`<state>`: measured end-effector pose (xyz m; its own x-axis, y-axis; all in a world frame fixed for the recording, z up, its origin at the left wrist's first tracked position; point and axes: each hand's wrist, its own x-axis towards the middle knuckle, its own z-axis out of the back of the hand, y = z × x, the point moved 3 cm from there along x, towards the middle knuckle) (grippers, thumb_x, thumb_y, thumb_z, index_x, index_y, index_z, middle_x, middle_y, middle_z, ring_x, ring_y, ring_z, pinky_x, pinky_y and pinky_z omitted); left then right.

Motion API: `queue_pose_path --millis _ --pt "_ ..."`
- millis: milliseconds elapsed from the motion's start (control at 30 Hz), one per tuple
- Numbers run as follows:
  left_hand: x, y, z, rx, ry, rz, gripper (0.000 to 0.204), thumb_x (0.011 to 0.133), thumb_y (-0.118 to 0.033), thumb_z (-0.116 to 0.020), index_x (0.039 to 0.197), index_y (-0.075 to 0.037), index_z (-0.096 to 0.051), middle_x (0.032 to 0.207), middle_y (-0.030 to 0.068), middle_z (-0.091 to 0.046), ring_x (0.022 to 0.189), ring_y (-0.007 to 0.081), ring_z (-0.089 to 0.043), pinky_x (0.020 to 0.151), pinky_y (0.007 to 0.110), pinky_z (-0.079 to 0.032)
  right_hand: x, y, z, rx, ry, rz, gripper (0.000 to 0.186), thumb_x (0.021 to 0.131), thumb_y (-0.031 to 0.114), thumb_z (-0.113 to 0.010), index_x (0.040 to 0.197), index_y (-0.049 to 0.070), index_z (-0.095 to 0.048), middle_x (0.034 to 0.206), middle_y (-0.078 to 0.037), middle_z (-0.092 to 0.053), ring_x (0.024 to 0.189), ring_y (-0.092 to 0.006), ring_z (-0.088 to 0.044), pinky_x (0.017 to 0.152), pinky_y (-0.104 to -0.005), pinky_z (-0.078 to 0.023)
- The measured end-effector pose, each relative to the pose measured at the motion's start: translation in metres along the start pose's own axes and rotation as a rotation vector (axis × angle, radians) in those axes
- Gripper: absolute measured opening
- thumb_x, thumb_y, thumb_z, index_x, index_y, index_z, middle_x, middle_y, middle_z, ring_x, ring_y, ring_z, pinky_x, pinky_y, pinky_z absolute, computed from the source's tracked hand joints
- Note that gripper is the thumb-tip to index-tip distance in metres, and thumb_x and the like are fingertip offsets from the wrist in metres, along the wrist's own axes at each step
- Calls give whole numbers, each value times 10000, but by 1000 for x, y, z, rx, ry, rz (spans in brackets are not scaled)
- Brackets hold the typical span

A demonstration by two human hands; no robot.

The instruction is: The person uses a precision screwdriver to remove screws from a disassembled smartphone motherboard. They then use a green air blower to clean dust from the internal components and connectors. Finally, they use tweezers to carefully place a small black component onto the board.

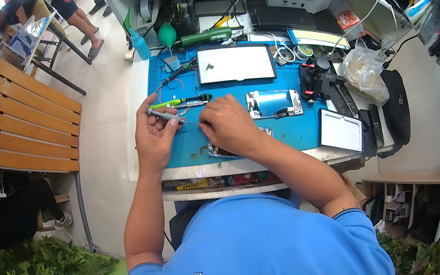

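Left of the frame's centre, the left hand [151,142] pinched a grey screwdriver [163,116] between thumb and fingers, its long axis slanting gently down rightward, tip toward the right hand [229,123]. That hand's fingers were curled at mid-frame above a phone frame [215,152]; whether they gripped anything, I cannot tell. Rightward, an opened phone [274,103] lay lengthwise across the blue mat [183,155].

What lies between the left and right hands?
In the head view: the thin tip of the grey pen-like tool in the left hand, above blue mat.
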<state>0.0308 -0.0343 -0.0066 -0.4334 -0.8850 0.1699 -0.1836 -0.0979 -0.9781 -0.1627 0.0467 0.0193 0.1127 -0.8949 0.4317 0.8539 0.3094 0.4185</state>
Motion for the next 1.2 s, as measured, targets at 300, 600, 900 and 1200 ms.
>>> queue_pose_path --millis 300,600,900,1200 --pt "0 -2 -1 -6 -5 -42 733 1038 25 -728 1665 -2 -349 1235 161 -705 1135 230 -755 979 358 -659 6 -66 31 -283 109 -124 166 962 215 -781 946 61 -840 949 -97 -770 998 -319 -685 956 -457 -497" --pt "-1 -7 1 73 -41 -89 741 1052 26 -689 1691 11 -312 1234 177 -732 1061 202 -756 928 340 -653 -5 -77 56 -163 121 -94 231 959 70 -736 1156 47 -857 1090 -160 -788 1094 -355 -701 985 -477 -535" --pt "2 -3 10 54 -20 -118 723 1084 -30 -628 1718 -5 -283 1152 145 -749 959 155 -737 850 274 -610 -91 -28 100 -130 179 -9 445 783 -97 -702 1170 74 -843 1125 -103 -703 1084 -302 -619 958 -428 -498" --pt "2 -5 9 79 -18 -104 734 1067 -6 -643 1709 27 -290 1135 131 -746 953 133 -721 797 262 -595 -109 -27 90 -117 141 -22 380 828 -34 -720 1168 83 -842 1091 -84 -684 1063 -281 -599 894 -419 -453"
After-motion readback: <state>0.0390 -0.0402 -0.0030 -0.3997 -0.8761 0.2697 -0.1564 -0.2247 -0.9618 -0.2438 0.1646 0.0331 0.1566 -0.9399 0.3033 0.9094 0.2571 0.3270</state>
